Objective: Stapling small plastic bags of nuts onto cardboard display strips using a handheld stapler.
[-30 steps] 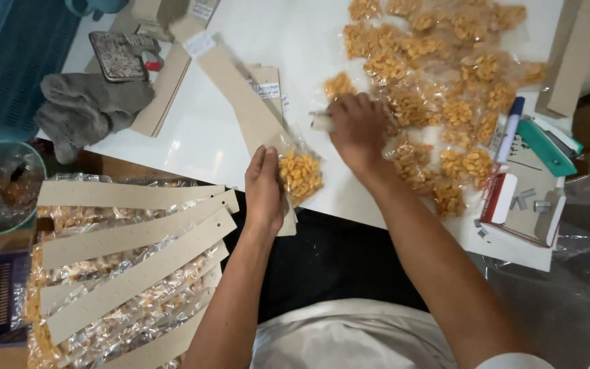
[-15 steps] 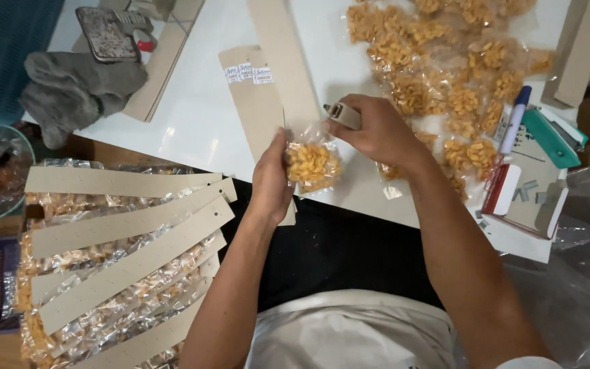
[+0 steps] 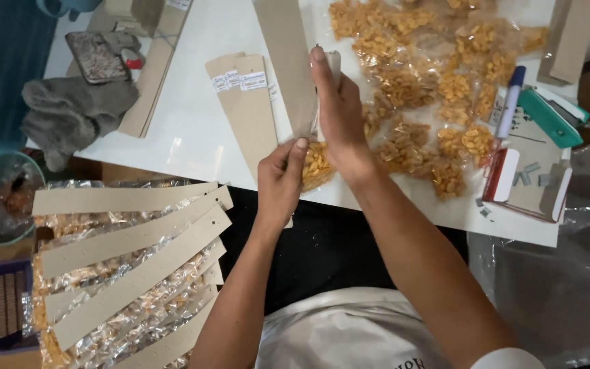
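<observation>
Small clear snack packet [image 3: 317,166] of orange-yellow pieces against grey-brown cardboard strip [image 3: 287,65]

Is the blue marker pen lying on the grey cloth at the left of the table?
No, the blue marker pen lies at the right beside the green stapler, far from the grey cloth.
</observation>
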